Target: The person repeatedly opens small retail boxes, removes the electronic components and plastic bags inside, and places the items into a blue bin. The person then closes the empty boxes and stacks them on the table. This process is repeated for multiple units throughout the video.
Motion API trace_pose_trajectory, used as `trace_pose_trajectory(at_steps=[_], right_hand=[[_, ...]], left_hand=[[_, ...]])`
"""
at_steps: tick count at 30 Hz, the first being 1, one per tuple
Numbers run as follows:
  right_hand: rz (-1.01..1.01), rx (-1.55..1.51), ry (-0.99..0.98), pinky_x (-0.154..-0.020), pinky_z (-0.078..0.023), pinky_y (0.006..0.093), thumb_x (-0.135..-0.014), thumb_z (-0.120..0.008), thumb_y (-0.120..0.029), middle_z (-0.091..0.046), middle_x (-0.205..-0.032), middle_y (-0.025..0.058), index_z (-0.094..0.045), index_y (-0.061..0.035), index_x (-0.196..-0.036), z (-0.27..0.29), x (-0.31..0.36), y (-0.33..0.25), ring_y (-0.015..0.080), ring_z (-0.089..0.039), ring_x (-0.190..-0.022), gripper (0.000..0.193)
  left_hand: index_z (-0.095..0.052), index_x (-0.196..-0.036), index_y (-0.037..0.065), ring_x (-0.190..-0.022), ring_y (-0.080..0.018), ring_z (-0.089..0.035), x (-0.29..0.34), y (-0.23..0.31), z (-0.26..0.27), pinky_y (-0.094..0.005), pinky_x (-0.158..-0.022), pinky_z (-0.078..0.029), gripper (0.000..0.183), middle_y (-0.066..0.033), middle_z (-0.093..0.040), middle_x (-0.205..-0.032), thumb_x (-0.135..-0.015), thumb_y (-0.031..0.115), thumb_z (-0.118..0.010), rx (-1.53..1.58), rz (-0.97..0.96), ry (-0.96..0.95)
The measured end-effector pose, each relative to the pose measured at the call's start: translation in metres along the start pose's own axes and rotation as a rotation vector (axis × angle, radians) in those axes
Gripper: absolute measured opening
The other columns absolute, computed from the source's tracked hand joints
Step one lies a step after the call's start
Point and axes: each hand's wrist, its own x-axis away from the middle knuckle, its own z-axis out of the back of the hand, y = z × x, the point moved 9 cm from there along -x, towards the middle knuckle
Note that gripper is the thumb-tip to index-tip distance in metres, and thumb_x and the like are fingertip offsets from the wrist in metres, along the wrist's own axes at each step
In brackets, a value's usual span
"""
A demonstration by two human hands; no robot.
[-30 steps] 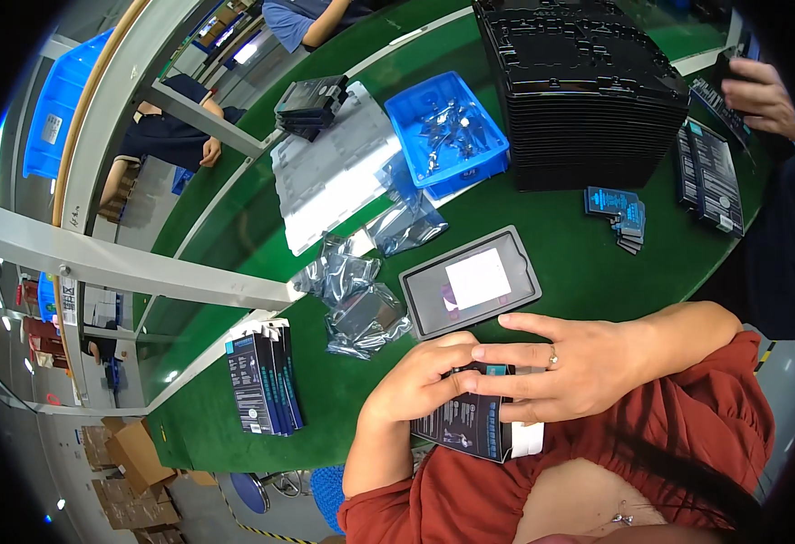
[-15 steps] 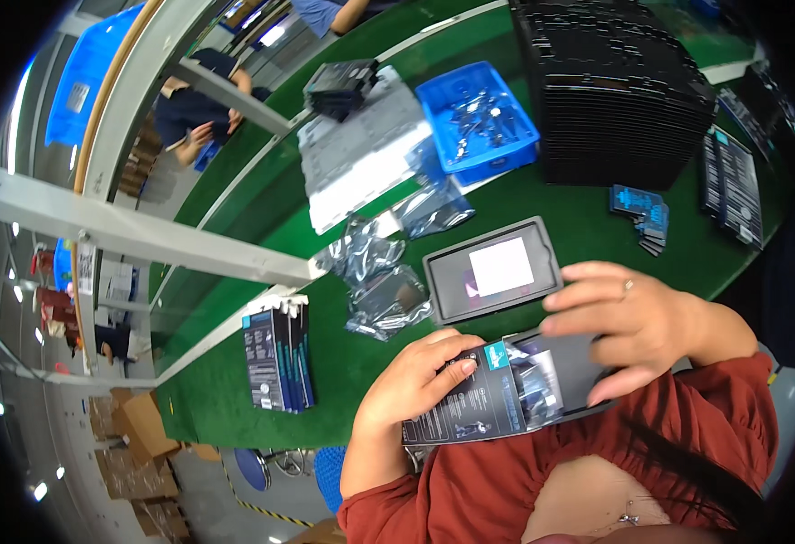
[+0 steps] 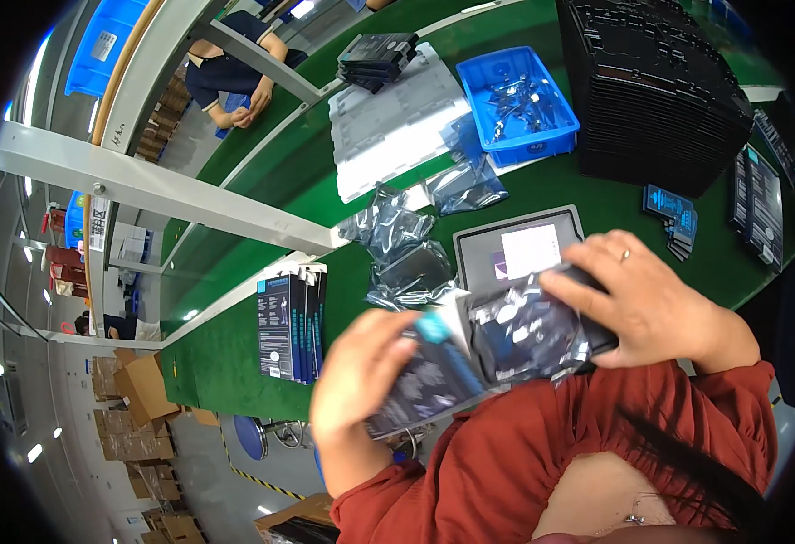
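My left hand (image 3: 356,376) is closed round a dark printed cardboard box (image 3: 438,385), blurred by motion. My right hand (image 3: 660,304) grips a black inner tray (image 3: 602,335), which sticks out of the box's right end. In that tray lies a shiny clear plastic bag (image 3: 524,331) with something dark inside. Just beyond my hands, another dark tray (image 3: 517,220) rests on the green table, partly covered by my right hand and the held tray. A white card (image 3: 539,243) lies in it. Crumpled silvery bags (image 3: 399,231) lie to its left.
A blue bin (image 3: 542,145) of small bagged parts stands beyond, beside a tall stack of black trays (image 3: 660,100). Blue cards (image 3: 674,210) and flat boxes (image 3: 760,208) lie right. Upright boxes (image 3: 279,326) stand left, near a white metal beam (image 3: 170,195). Another person (image 3: 234,72) sits across.
My left hand has moved left with the box. The inner tray and its plastic bag now show further out of the box, in my right hand. The whole view has shifted slightly.
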Motion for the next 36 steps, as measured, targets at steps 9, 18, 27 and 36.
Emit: trace_pose_trajectory(at_steps=[9,18,27,36], right_hand=[[-0.166,0.063,0.195,-0.097,-0.040,0.0453,-0.058,-0.082,-0.022,-0.051,-0.122,0.0203,-0.049,-0.0055,-0.133,-0.002,0.002,0.041,0.0371,-0.052,-0.112,0.084],[-0.173,0.032,0.245,-0.098,-0.039,0.0458,-0.057,-0.083,-0.023,-0.050,-0.124,0.0202,-0.047,-0.0063,-0.135,-0.003,0.004,0.048,0.0369,-0.051,-0.114,0.088],[-0.087,0.082,0.191,-0.098,-0.038,0.0455,-0.060,-0.084,-0.029,-0.050,-0.125,0.0211,-0.047,-0.0047,-0.134,-0.009,-0.011,0.038,0.0366,-0.049,-0.116,0.086],[-0.126,0.188,0.073,-0.096,-0.038,0.0431,-0.064,-0.081,-0.039,-0.052,-0.120,0.0196,-0.048,-0.0042,-0.136,-0.040,-0.038,0.062,0.0344,-0.050,-0.113,0.087]], left_hand=[[-0.061,-0.120,-0.004,-0.087,-0.0134,-0.058,0.090,-0.209,0.171,-0.0290,-0.083,-0.046,0.033,-0.0097,-0.067,-0.099,-0.099,0.017,-0.048,-0.029,0.634,0.641],[-0.054,-0.128,-0.001,-0.121,-0.0391,-0.050,0.051,-0.142,0.162,-0.0442,-0.104,-0.037,0.043,-0.0219,-0.053,-0.132,-0.095,0.027,-0.055,-0.828,0.535,0.770],[-0.053,-0.132,0.001,-0.116,-0.0274,-0.057,-0.058,0.025,-0.015,-0.0374,-0.099,-0.043,0.060,-0.0163,-0.059,-0.126,-0.077,0.017,-0.072,-0.097,-0.087,0.265],[-0.051,-0.132,-0.001,-0.107,-0.0262,-0.060,-0.086,-0.020,-0.039,-0.0364,-0.093,-0.047,0.056,-0.0185,-0.059,-0.124,-0.082,0.013,-0.072,-0.064,0.026,0.297]])
